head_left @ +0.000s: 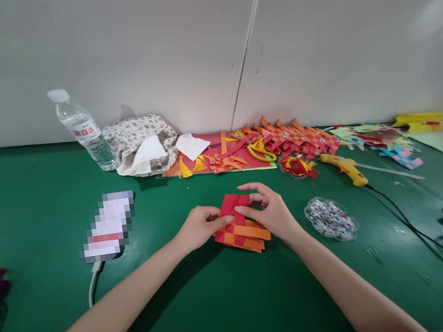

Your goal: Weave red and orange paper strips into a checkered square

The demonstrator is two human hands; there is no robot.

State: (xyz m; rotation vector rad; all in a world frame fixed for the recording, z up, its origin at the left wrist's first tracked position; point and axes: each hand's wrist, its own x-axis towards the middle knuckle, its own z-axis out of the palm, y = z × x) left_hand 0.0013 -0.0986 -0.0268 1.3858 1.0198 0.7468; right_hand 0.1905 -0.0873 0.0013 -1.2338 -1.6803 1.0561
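Observation:
Both of my hands hold a piece of woven red and orange paper strips (237,232) just over the green table. My left hand (202,226) pinches its left edge, with the thumb lying on the front. On the right, my right hand (267,212) grips the upper right part, thumb on a red strip and index finger raised off it. Loose orange strip ends stick out to the lower right, and red ends point up. The fingers behind the paper are partly hidden.
Behind lie woven paper fish (291,137), yellow-handled scissors (262,152) and tassels (299,166). A yellow glue gun (345,168) trails a black cord, near a dish of googly eyes (331,219). Leftward are a phone (108,226) on a cable, a water bottle (83,130) and a tissue bag (142,144).

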